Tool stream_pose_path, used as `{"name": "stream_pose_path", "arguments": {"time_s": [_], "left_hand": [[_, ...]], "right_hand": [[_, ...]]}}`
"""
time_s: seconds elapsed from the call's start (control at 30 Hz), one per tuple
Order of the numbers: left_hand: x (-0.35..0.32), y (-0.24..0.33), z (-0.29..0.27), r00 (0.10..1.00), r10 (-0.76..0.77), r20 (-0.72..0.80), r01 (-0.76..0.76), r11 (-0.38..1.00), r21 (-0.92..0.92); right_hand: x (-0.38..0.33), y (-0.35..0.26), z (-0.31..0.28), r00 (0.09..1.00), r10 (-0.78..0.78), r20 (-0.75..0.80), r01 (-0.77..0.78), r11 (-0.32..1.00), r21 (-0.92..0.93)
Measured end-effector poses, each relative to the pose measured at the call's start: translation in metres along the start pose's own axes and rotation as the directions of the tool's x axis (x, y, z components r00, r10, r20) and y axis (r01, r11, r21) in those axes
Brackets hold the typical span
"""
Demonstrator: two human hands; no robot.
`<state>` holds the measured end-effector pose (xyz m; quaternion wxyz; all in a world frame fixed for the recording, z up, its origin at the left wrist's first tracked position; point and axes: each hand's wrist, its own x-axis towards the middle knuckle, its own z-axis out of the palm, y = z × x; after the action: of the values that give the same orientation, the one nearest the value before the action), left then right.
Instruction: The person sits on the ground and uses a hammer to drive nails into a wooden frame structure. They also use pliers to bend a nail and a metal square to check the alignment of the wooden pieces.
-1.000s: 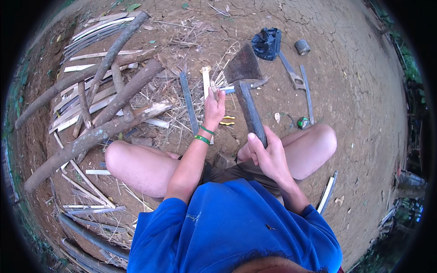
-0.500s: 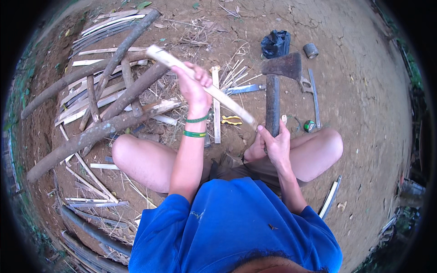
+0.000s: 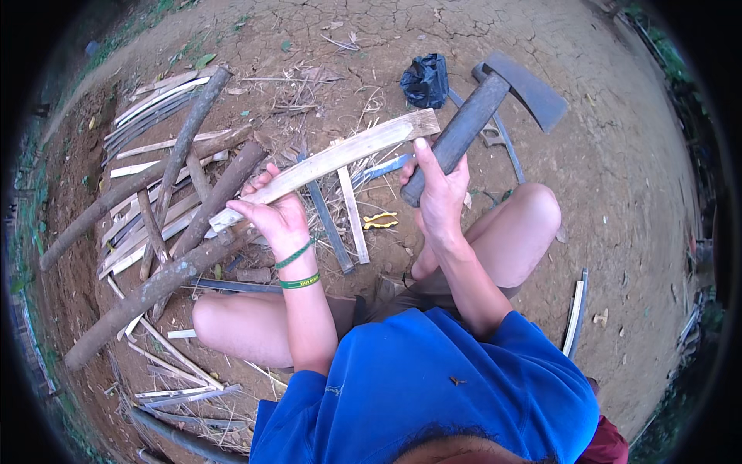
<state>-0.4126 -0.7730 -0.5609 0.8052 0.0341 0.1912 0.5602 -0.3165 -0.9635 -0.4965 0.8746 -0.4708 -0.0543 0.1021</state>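
Observation:
A pale split-wood slat point(image 3: 340, 160) is held up in front of me, slanting from lower left to upper right. My left hand point(image 3: 272, 210) grips its lower left end, thumb along the near side and fingers behind. My right hand point(image 3: 442, 189) is closed round the dark handle of an axe point(image 3: 470, 116), whose broad metal head points to the upper right. The right thumb rests against the slat's far end, beside the handle. Below the slat, on the ground, lie yellow-and-black pliers point(image 3: 379, 221) and a narrow loose slat point(image 3: 352, 216).
Crossed logs point(image 3: 166, 274) form a low frame on the left, with many split strips under them. A black plastic bag point(image 3: 425, 80) and a handsaw point(image 3: 506, 147) lie ahead. A blade point(image 3: 384, 168) sits among shavings. More strips point(image 3: 574, 317) lie at right.
The slat has swung round, its right end now raised and its left end lowered. My left hand has moved down and left. The axe has risen and tilted to the right.

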Motion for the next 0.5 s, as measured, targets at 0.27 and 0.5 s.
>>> {"name": "stream_pose_path", "arguments": {"time_s": [0.27, 0.5], "left_hand": [[-0.053, 0.001, -0.028, 0.706, -0.704, -0.083, 0.613, 0.547, 0.570], [-0.082, 0.006, 0.046, 0.713, -0.100, 0.694, -0.618, 0.378, 0.689]], "right_hand": [[0.029, -0.031, 0.027, 0.978, -0.094, 0.187, 0.068, 0.987, 0.143], [0.026, -0.028, 0.046, 0.872, 0.075, 0.483, -0.126, 0.989, 0.074]]}}
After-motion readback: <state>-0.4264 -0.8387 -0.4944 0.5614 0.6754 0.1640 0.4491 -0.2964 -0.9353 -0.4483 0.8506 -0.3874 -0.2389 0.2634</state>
